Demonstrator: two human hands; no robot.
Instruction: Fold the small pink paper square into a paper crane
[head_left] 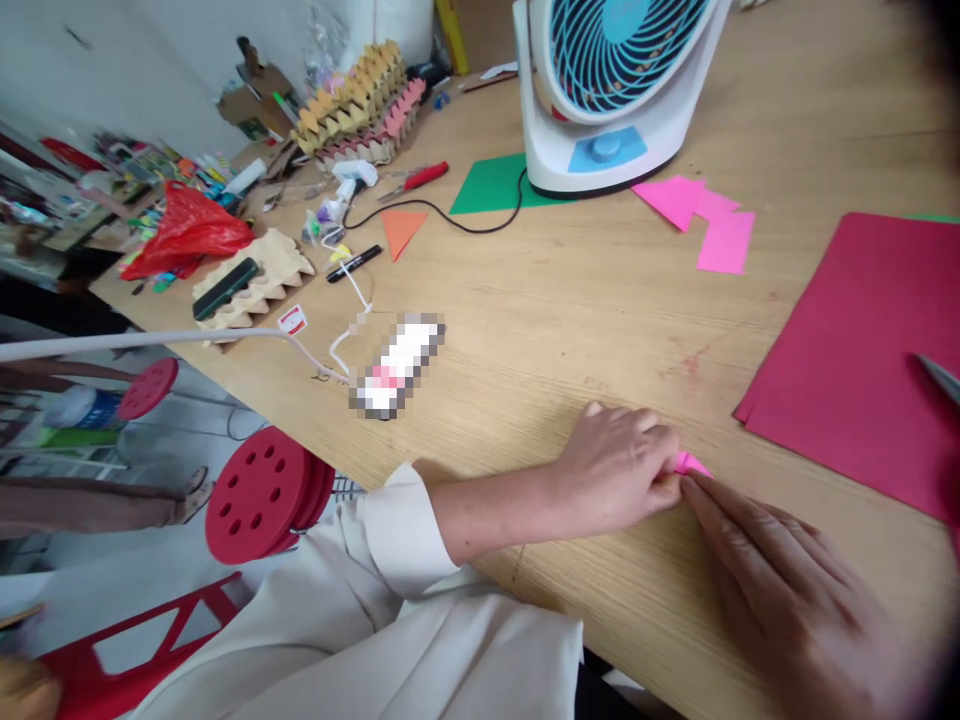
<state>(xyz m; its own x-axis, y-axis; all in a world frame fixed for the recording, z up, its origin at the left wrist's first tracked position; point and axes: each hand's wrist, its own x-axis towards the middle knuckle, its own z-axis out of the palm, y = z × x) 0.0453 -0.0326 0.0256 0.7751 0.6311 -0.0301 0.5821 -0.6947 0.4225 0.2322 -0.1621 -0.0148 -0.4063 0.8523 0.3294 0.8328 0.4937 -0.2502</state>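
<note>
Left hand point(619, 465) is curled up tight, pinching a tiny bit of pink paper point(693, 464) over the table point(555, 340). Right hand's point(799, 595) fingers are together and nearly straight, tips right at the paper — can't tell if they're gripping it. Red sheets point(862, 370) lie nearby — pink scraps point(726, 241) by the fan point(622, 85).

Diffuse lt, fairly bright; R hand point(799, 590) blurry (phone point(397, 365) pixelated); R corners dk.

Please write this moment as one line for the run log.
left hand: closed on small pink paper | right hand: extended, at same paper | around: dark red sheets, white fan
</note>
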